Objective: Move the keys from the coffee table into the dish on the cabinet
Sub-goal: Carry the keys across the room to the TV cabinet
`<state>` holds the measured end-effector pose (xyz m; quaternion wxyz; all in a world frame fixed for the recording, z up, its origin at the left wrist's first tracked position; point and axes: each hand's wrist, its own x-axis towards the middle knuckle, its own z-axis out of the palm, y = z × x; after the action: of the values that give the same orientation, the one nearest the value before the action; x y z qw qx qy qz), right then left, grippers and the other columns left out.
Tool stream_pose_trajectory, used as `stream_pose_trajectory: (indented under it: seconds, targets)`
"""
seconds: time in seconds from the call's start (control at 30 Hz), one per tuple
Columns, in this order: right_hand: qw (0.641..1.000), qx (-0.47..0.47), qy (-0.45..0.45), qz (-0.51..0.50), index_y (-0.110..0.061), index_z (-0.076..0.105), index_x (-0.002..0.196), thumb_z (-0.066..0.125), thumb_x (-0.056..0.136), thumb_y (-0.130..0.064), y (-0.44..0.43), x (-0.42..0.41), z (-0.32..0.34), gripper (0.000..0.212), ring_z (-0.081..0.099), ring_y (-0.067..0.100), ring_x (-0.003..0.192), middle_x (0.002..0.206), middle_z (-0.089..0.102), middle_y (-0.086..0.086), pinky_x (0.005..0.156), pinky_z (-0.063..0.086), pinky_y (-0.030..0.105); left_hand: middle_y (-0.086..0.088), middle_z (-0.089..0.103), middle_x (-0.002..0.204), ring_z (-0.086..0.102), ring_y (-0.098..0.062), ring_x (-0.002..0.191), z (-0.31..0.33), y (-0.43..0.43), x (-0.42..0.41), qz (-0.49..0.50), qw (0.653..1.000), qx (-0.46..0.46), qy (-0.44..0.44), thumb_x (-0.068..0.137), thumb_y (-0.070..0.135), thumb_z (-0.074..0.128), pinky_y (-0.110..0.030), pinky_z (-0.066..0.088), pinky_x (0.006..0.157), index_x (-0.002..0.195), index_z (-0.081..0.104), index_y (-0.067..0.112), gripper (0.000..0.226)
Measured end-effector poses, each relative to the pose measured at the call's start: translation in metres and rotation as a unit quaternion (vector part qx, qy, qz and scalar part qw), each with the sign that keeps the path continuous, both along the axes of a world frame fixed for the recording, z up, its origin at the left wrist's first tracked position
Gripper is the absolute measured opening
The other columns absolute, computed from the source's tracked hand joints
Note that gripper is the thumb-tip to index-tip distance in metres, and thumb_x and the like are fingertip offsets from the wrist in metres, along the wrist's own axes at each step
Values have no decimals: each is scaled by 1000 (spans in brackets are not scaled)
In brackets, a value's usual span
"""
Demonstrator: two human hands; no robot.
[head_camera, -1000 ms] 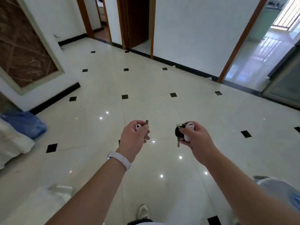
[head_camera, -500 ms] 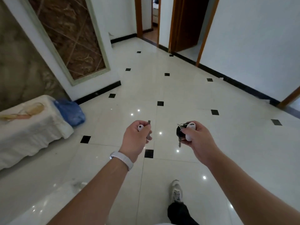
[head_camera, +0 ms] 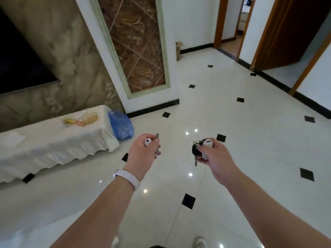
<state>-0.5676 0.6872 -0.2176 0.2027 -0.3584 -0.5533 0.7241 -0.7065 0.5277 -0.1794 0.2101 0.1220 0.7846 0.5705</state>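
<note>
My left hand (head_camera: pixel 143 154) is closed around a key with a white fob (head_camera: pixel 148 142); its grey blade (head_camera: pixel 157 144) sticks out past the fingers. My right hand (head_camera: pixel 213 156) grips a bunch of keys (head_camera: pixel 196 151) with a black fob, a white fob and a small metal key hanging below. Both hands are held out in front of me above the floor, about a hand's width apart. A clear glass dish (head_camera: pixel 90 117) sits at the right end of a low cabinet draped in white cloth (head_camera: pixel 53 145), to the left of my left hand.
A blue plastic bag (head_camera: pixel 121 126) lies on the floor against the cabinet's right end. Marble wall and a framed brown panel (head_camera: pixel 136 43) stand behind. White floor tiles with black diamonds stretch right toward open doorways (head_camera: pixel 232 24). My shoe (head_camera: pixel 200 242) shows at the bottom.
The view has swung left: the cloth-covered cabinet and dish have come into view and nearer. Both hands hold the same keys in the same pose.
</note>
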Motion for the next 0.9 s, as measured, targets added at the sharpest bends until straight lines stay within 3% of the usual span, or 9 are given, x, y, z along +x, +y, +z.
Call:
stream_pose_trajectory:
  seconds: [0.17,0.3,0.47,0.8,0.9]
  targets:
    - [997,2,5,81,-4,61,91,60,82,-2,17,-78,11,9,65,25,72,84,66,13,80,56,49,-3,68,78,62,-14,64,5,-16,-46,94,996,3,-4,92,19,59,-31,50,62,94,65,16,7]
    - [990,10,-2,139,-6,62,92,61,81,-4,14,-144,11,10,65,27,74,88,66,16,72,57,41,-2,68,78,62,-12,62,-1,-24,-89,161,987,12,-17,91,19,59,-29,49,60,96,65,15,9]
    - [982,19,-21,185,-10,63,87,63,81,-7,5,-222,0,7,65,27,76,88,67,14,68,54,36,-4,67,77,63,-16,64,-15,-29,-146,184,982,35,-31,91,16,59,-28,48,59,85,63,19,8]
    - [977,58,-52,200,-9,62,90,65,77,-11,-12,-432,5,13,66,29,77,92,67,18,68,54,36,-2,67,78,62,-14,66,-28,-56,-352,200,976,61,-63,93,19,57,-30,49,63,90,62,21,6]
    - [975,67,-43,209,-11,63,92,66,75,-13,-28,-492,15,17,67,31,80,95,68,20,69,55,37,-9,68,82,62,-17,70,-24,-70,-407,201,977,60,-47,93,20,57,-31,50,63,89,62,22,8]
